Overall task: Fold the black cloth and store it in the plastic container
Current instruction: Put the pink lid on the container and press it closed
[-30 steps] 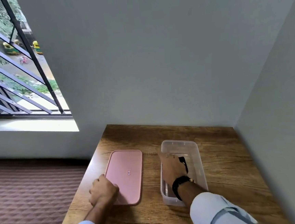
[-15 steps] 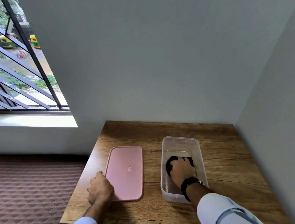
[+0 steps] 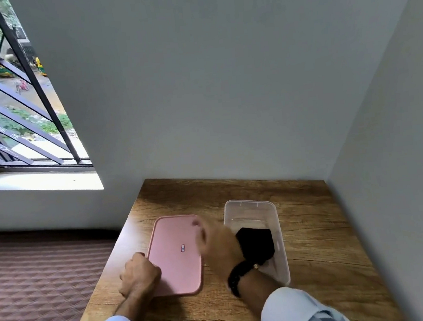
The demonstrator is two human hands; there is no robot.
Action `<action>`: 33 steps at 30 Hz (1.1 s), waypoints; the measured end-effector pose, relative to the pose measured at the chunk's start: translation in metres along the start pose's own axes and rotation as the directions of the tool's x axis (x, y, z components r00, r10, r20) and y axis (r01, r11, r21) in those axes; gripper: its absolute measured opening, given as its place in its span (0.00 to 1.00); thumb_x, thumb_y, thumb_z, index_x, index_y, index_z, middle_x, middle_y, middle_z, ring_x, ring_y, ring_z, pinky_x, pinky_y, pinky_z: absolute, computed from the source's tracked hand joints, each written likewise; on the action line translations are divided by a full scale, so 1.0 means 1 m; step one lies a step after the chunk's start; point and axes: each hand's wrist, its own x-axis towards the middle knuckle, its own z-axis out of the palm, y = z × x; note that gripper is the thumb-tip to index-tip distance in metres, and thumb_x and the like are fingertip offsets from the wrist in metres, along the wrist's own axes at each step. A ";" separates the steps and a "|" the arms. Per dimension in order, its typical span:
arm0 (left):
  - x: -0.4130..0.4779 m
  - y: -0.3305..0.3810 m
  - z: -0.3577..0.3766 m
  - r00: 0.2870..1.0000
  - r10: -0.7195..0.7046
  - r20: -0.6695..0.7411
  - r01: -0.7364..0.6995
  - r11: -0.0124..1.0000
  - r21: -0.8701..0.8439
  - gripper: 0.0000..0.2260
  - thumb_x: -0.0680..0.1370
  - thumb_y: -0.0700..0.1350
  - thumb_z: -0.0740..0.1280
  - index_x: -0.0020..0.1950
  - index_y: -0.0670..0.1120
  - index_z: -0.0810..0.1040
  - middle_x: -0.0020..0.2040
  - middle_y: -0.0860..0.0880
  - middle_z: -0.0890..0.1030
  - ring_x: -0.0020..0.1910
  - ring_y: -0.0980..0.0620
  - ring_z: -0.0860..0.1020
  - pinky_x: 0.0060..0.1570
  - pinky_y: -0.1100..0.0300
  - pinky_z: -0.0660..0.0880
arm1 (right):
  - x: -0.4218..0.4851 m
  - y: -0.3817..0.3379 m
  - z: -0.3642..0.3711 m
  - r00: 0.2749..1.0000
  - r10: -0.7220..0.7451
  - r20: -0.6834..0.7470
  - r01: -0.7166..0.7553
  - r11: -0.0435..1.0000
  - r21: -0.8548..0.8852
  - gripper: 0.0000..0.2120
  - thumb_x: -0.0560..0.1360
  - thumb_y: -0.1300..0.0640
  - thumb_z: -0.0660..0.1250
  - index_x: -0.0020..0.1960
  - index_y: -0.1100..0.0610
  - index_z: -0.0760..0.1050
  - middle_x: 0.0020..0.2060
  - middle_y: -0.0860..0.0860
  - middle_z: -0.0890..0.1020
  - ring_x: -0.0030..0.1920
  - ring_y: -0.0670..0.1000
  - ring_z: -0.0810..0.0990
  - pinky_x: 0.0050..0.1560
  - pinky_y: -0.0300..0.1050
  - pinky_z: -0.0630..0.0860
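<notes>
The folded black cloth (image 3: 257, 243) lies inside the clear plastic container (image 3: 279, 231) on the wooden table (image 3: 314, 241). My right hand (image 3: 216, 239), blurred by motion, hovers between the container and the pink lid (image 3: 174, 255), fingers apart and holding nothing. A black watch sits on that wrist. My left hand (image 3: 138, 275) rests curled against the lid's near left corner and edge, seemingly gripping it.
The table sits in a corner, with grey walls right behind it and to its right. A brown quilted surface (image 3: 36, 278) lies to the left, below a barred window (image 3: 8, 101).
My right hand let go of the black cloth inside the container, came out and moved left toward the pink lid. The left hand stayed at the lid's corner.
</notes>
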 end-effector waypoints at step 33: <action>-0.115 0.108 0.022 0.867 0.494 0.065 -0.419 0.794 -0.441 0.10 0.82 0.49 0.66 0.58 0.49 0.85 0.53 0.49 0.87 0.43 0.54 0.83 0.39 0.59 0.81 | -0.064 0.104 -0.062 0.641 0.689 -0.338 -0.721 0.692 0.044 0.11 0.81 0.52 0.61 0.60 0.54 0.75 0.57 0.53 0.80 0.57 0.54 0.77 0.58 0.52 0.79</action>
